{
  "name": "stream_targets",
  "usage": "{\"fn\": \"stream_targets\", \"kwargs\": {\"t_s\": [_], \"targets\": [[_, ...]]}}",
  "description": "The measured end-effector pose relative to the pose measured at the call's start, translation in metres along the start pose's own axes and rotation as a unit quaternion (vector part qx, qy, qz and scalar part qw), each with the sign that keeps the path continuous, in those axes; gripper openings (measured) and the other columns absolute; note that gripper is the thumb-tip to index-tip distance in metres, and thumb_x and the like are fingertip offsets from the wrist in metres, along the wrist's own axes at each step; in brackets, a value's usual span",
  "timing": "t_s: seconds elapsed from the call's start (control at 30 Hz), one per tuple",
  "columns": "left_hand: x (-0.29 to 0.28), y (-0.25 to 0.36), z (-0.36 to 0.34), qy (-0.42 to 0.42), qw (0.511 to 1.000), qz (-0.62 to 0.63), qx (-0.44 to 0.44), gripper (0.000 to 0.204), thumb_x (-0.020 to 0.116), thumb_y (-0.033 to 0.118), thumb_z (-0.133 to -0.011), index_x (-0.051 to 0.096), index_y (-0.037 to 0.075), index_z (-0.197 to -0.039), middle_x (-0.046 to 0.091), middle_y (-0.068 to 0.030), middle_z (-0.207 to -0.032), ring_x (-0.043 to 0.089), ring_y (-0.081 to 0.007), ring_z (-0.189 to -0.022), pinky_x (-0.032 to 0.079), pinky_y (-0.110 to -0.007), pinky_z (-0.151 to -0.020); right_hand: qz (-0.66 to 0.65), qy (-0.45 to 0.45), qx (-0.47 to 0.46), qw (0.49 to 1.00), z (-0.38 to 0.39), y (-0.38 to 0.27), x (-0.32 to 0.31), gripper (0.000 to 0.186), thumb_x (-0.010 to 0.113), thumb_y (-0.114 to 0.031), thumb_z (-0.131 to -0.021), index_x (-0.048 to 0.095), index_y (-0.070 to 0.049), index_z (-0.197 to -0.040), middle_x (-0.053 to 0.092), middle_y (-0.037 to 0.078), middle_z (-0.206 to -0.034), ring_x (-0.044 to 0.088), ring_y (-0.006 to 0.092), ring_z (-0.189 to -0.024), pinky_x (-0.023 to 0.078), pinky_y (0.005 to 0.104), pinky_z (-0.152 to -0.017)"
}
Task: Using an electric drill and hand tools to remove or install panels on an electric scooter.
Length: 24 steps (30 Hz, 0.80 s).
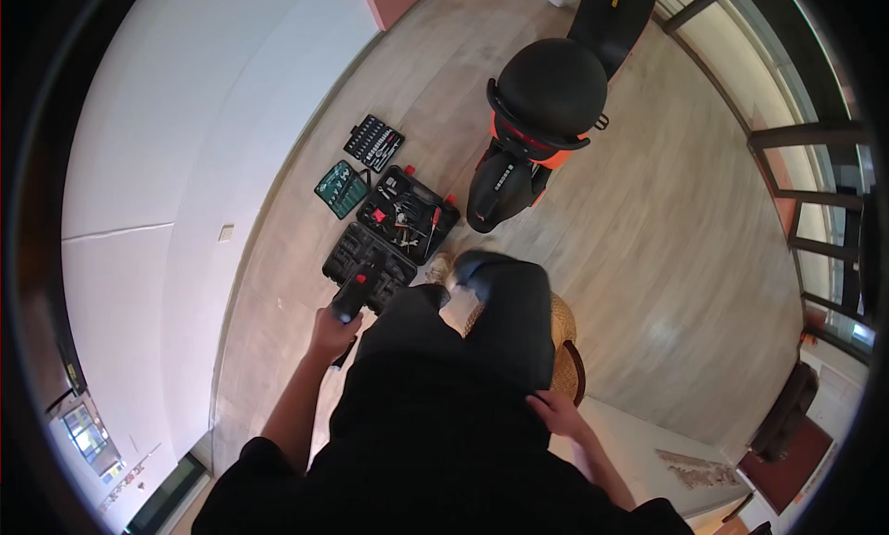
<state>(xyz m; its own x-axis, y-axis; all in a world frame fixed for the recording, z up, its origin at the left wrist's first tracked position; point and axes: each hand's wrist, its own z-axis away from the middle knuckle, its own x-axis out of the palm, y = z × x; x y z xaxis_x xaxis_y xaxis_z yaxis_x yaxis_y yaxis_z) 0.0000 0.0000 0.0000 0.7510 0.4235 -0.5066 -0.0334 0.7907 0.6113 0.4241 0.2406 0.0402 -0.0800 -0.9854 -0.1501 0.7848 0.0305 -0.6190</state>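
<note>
I sit on a wicker stool (563, 350), looking down past my dark trousers to the wooden floor (667, 257). My left hand (331, 333) is clamped round the grip of a black power tool (352, 294) with a red spot on its top; I hold it out to my left, nose pointing away from me, just above the open black case (366, 262) it seems made to fit, so I judge the case lies that near to keep the tool within easy reach. My right hand (556, 410) holds nothing: it rests flat on my right thigh, fingers loose, well apart from the left, likely steadying me as I lean.

The cases lie in a cluster on the floor between me and the wall (185, 146), all with lids thrown back so their contents show. Joined to the near case is a second black tray (407, 213) full of loose metal tools with red handles and red catches at its corners. Beside it on the left lies a small green case (340, 188) with a row of thin bits, and beyond that a black socket case (374, 143) with rows of shiny pieces. I can make out no labels on any of them.

Just right of the cases stands a black and orange scooter (528, 137), its round black seat toward me. A small pale plate (226, 232) sits low on the wall.
</note>
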Motion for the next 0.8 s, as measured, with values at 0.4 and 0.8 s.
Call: {"fn": "stream_targets", "kwargs": {"t_s": [0.4,0.8], "targets": [[0.229,0.150,-0.080,0.080,0.967,0.190,0.152,0.100,0.070,0.004,-0.083,0.008,0.008,-0.162,0.070,-0.0207,-0.112,0.072,-0.0332,-0.103,0.055,-0.039,-0.087,-0.183,-0.010,-0.098,0.978,-0.175,-0.001,-0.164,0.050,0.080,-0.021,-0.086,0.061,-0.003,-0.129,0.067,0.010,-0.124,0.066,0.0242,-0.114,0.052,0.0427,-0.098],[0.355,0.201,-0.047,-0.091,0.975,-0.145,0.140,0.077,0.076,0.023,-0.080,0.038,-0.005,-0.142,0.057,-0.0188,-0.134,0.056,-0.0382,-0.124,0.041,-0.045,-0.106,-0.338,0.062,-0.126,0.931,-0.245,0.067,-0.173,0.043,0.080,-0.019,-0.089,0.059,0.000,-0.121,0.067,0.010,-0.114,0.065,0.0247,-0.115,0.051,0.0393,-0.101]]}}
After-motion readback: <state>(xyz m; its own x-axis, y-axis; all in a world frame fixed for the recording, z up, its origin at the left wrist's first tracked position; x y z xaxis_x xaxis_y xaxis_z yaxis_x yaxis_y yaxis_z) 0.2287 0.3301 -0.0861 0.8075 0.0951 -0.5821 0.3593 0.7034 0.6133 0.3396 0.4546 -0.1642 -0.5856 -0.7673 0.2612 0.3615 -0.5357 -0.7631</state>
